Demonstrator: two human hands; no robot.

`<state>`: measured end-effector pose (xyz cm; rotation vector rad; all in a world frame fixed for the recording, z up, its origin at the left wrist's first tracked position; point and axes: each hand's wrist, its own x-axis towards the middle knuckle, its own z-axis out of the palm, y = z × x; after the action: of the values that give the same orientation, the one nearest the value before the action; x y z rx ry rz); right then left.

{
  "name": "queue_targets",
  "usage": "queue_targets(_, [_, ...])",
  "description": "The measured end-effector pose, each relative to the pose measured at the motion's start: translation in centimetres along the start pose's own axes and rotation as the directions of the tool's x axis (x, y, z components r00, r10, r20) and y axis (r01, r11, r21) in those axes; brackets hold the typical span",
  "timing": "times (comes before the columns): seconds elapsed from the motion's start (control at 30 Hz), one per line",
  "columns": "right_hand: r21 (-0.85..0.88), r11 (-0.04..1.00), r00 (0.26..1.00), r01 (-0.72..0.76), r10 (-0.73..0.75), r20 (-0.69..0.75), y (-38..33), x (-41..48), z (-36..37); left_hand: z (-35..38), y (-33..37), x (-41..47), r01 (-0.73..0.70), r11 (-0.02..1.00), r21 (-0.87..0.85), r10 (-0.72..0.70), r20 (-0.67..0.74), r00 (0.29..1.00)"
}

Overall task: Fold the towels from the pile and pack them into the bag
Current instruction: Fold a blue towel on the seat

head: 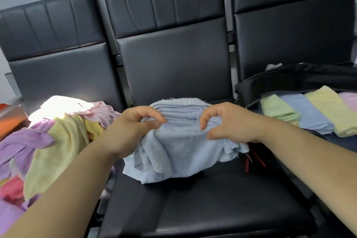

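Note:
A crumpled light blue towel (179, 147) hangs bunched over the middle black seat. My left hand (133, 127) pinches its left part and my right hand (228, 123) pinches its right part, thumbs and fingers curled into the cloth. On the left seat lies the pile of loose towels (58, 137) in yellow, purple, pink and white. An open black bag (289, 81) sits on the right seat with folded towels (309, 112) in green, blue, yellow and pink laid side by side in it.
Three black padded seats (193, 199) stand in a row with tall backs against a grey wall. Red straps (249, 162) lie at the bag's near edge. An orange object (9, 120) shows at the far left.

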<state>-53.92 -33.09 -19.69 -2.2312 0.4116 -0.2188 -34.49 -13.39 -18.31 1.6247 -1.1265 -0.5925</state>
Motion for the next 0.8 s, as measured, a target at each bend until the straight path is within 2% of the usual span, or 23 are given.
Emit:
queue_targets(0.07, [0.073, 0.997, 0.997, -0.001, 0.006, -0.077, 0.2, 0.1, -0.1, -0.1, 0.3, -0.4, -0.033, 0.999, -0.005, 0.033, 0.115, 0.993])
queue_targets(0.13, [0.146, 0.989, 0.991, 0.027, -0.007, -0.134, 0.3, 0.1, -0.2, -0.5, 0.6, -0.6, -0.012, 0.999, 0.049, 0.001, 0.228, 0.974])
queue_targets(0.17, [0.176, 0.984, 0.988, 0.033, -0.006, -0.154, 0.3, 0.1, -0.2, -0.7, 0.7, -0.7, -0.015, 0.986, 0.168, -0.033, 0.281, 0.959])
queue_targets(0.23, [0.208, 0.977, 0.984, 0.046, -0.009, -0.178, 0.3, 0.1, -0.2, -1.1, 0.5, -0.7, -0.056, 0.891, 0.450, -0.118, 0.349, 0.930])
queue_targets(0.3, [0.214, 0.974, 0.985, 0.069, -0.032, -0.171, 0.2, 0.0, 0.0, -1.4, 0.3, -0.7, -0.088, 0.795, 0.601, -0.139, 0.321, 0.937])
queue_targets(0.37, [0.211, 0.974, 0.987, 0.087, -0.055, -0.154, -0.1, -0.3, 0.2, -1.5, 0.3, -0.9, -0.087, 0.763, 0.640, -0.081, 0.229, 0.970])
queue_targets(0.43, [0.207, 0.973, 0.989, 0.101, -0.075, -0.130, -0.4, -0.7, 0.3, -1.5, 0.4, -1.2, -0.042, 0.830, 0.556, -0.034, 0.125, 0.992])
queue_targets(0.53, [0.159, 0.983, 0.995, 0.097, -0.090, -0.050, -0.8, -1.4, 0.4, -1.1, 0.5, -1.7, 0.019, 0.952, 0.304, -0.004, -0.051, 0.999])
queue_targets(0.63, [0.102, 0.991, 0.996, 0.086, -0.086, -0.002, -1.0, -2.0, 0.8, -0.1, 0.3, -1.9, 0.054, 0.980, 0.191, -0.015, -0.199, 0.980])
queue_targets(0.7, [0.089, 0.993, 0.997, 0.075, -0.075, -0.001, -1.1, -2.4, 0.9, 0.2, 0.8, -2.2, 0.033, 0.991, 0.130, -0.006, -0.203, 0.979])
queue_targets(0.8, [0.088, 0.994, 0.997, 0.063, -0.059, -0.045, -1.1, -2.8, 0.7, -0.4, 1.7, -3.3, -0.069, 0.997, 0.038, 0.071, -0.031, 0.997])
